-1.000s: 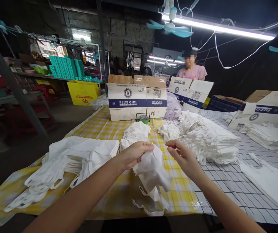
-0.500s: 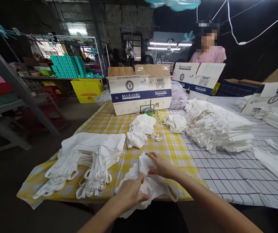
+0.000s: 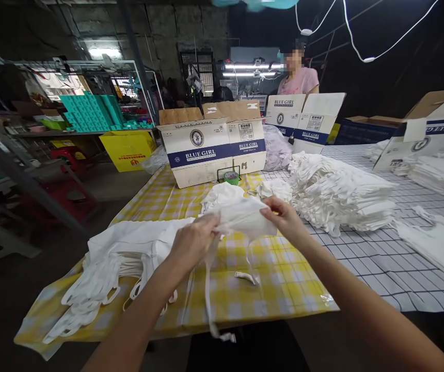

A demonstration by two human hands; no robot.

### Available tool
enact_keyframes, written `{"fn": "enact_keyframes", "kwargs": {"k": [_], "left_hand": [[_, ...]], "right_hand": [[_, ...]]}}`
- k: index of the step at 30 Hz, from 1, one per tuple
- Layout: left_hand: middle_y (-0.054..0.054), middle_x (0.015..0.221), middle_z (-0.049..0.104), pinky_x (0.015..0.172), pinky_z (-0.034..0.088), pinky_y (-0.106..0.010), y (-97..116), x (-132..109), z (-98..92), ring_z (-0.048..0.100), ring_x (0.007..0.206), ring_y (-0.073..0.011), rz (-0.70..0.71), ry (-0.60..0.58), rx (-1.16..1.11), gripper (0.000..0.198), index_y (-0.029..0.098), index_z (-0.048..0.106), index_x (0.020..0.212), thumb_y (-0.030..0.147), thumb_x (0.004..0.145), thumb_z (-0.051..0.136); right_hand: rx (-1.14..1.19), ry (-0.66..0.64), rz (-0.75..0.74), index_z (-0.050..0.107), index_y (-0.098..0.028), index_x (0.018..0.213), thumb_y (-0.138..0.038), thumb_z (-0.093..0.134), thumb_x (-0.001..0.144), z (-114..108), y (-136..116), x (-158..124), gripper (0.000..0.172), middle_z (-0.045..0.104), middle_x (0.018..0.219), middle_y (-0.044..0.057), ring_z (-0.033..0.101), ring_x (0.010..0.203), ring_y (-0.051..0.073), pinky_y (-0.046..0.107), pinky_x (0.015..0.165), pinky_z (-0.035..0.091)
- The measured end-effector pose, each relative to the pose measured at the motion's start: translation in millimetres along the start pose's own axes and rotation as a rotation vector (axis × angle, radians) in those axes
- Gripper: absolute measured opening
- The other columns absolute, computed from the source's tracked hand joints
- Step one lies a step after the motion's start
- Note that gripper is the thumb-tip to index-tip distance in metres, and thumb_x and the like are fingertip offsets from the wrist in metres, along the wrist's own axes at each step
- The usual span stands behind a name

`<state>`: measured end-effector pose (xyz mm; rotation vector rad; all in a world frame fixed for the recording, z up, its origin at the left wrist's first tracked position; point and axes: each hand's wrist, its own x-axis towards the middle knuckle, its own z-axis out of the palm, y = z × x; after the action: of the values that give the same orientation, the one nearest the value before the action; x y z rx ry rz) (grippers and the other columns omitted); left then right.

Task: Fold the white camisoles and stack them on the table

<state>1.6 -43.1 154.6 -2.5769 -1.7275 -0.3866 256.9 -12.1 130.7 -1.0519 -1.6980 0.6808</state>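
Note:
Both hands hold a thin white strappy garment [image 3: 243,219] stretched between them above the table. My left hand [image 3: 195,240] is closed on its left end, and my right hand [image 3: 286,219] pinches its upper right edge. A narrow strap hangs from the left end past the table's front edge. Beneath the garment lies a short white strip [image 3: 246,278]. Left of my left hand is a neat stack of white strappy garments [image 3: 129,240], partly behind my forearm. Just behind the held garment sits a crumpled white cloth bundle [image 3: 222,194].
A yellow checked cloth [image 3: 284,289] covers the table's left part, a white grid cloth [image 3: 365,268] its right. A large white garment pile [image 3: 342,194] stands at right. Behind are a green tape roll [image 3: 231,178], a Blue Girl carton [image 3: 214,150] and a person in pink [image 3: 301,82].
The garment that lay spread at the front edge is gone from there; both hands have moved up and away, holding a white garment in the air. The view has shifted slightly right.

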Motion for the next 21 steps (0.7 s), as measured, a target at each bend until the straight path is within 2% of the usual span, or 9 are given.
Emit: {"fn": "enact_keyframes", "kwargs": {"k": [2, 4, 6, 8, 10, 13, 16, 18, 21], "left_hand": [[-0.006, 0.094, 0.063, 0.064, 0.035, -0.028, 3.8, 3.7, -13.7, 0.057, 0.083, -0.0219, 0.037, 0.134, 0.068, 0.027, 0.025, 0.054, 0.107, 0.031, 0.089, 0.034], [-0.008, 0.093, 0.063, 0.069, 0.036, -0.03, 7.3, -3.0, -9.5, 0.056, 0.084, -0.0226, 0.121, 0.145, 0.116, 0.03, 0.023, 0.056, 0.104, 0.034, 0.09, 0.032], [-0.008, 0.091, 0.063, 0.072, 0.037, -0.032, 9.5, -18.0, 12.7, 0.057, 0.083, -0.023, 0.225, 0.034, 0.109, 0.033, 0.022, 0.059, 0.098, 0.039, 0.09, 0.033], [-0.008, 0.084, 0.064, 0.07, 0.039, -0.032, 10.7, -37.8, 46.5, 0.058, 0.079, -0.0228, 0.293, -0.154, 0.058, 0.036, 0.021, 0.061, 0.09, 0.045, 0.089, 0.034], [-0.007, 0.078, 0.064, 0.069, 0.041, -0.032, 11.5, -57.9, 81.3, 0.059, 0.074, -0.0214, 0.274, -0.318, 0.01, 0.039, 0.021, 0.062, 0.084, 0.043, 0.09, 0.031], [-0.007, 0.094, 0.064, 0.07, 0.043, -0.031, 12.9, -78.1, 115.0, 0.061, 0.079, -0.0214, 0.121, -0.354, -0.048, 0.033, 0.023, 0.056, 0.108, 0.035, 0.091, 0.03], [-0.008, 0.124, 0.05, 0.069, 0.046, -0.033, 17.9, -79.4, 121.8, 0.061, 0.084, -0.0228, 0.004, -0.302, -0.047, 0.041, 0.027, 0.04, 0.126, 0.038, 0.087, 0.04], [-0.008, 0.131, 0.042, 0.067, 0.047, -0.034, 25.5, -72.5, 119.9, 0.061, 0.083, -0.0236, -0.009, -0.288, -0.031, 0.051, 0.029, 0.035, 0.13, 0.04, 0.082, 0.048], [-0.007, 0.122, 0.046, 0.075, 0.046, -0.035, 43.0, -58.6, 121.4, 0.057, 0.092, -0.0242, 0.052, -0.238, -0.073, 0.047, 0.028, 0.044, 0.122, 0.037, 0.077, 0.056]], "right_hand": [[0.041, -0.004, 0.001, 0.053, -0.02, 0.089, -0.039, 0.052, 0.081, -26.0, -15.7, 1.1, 0.021, 0.053, 0.077, 0.0, 0.048, 0.065, 0.012, 0.023, 0.057, 0.039], [-0.011, -0.115, 0.007, 0.055, -0.02, 0.087, -0.037, 0.053, 0.081, -43.5, -18.2, -8.4, 0.018, 0.054, 0.079, 0.0, 0.049, 0.066, 0.012, 0.023, 0.057, 0.039], [-0.119, -0.312, 0.028, 0.057, -0.02, 0.084, -0.031, 0.054, 0.08, -51.4, -4.9, -26.2, 0.012, 0.057, 0.081, 0.0, 0.051, 0.07, 0.013, 0.023, 0.06, 0.039], [-0.251, -0.489, 0.091, 0.059, -0.02, 0.08, -0.023, 0.054, 0.078, -51.0, 19.7, -48.9, 0.007, 0.059, 0.079, 0.001, 0.053, 0.071, 0.014, 0.024, 0.061, 0.04], [-0.395, -0.562, 0.179, 0.06, -0.019, 0.074, -0.015, 0.052, 0.074, -45.6, 45.6, -71.8, 0.008, 0.059, 0.074, 0.001, 0.052, 0.067, 0.014, 0.025, 0.06, 0.039], [-0.509, -0.591, 0.247, 0.059, -0.018, 0.07, -0.01, 0.051, 0.07, -37.6, 67.9, -95.5, 0.011, 0.058, 0.075, 0.001, 0.051, 0.065, 0.014, 0.025, 0.059, 0.039], [-0.395, -0.558, 0.244, 0.058, -0.021, 0.084, -0.014, 0.049, 0.076, -33.9, 64.9, -101.2, 0.014, 0.058, 0.086, 0.002, 0.054, 0.075, 0.015, 0.026, 0.064, 0.042], [-0.338, -0.443, 0.235, 0.056, -0.022, 0.091, -0.019, 0.047, 0.081, -29.2, 55.8, -101.0, 0.015, 0.057, 0.092, 0.003, 0.054, 0.081, 0.016, 0.027, 0.068, 0.043], [-0.342, -0.238, 0.207, 0.054, -0.022, 0.093, -0.024, 0.045, 0.084, -12.0, 42.8, -107.5, 0.012, 0.055, 0.095, 0.004, 0.052, 0.086, 0.018, 0.03, 0.074, 0.044]]}}
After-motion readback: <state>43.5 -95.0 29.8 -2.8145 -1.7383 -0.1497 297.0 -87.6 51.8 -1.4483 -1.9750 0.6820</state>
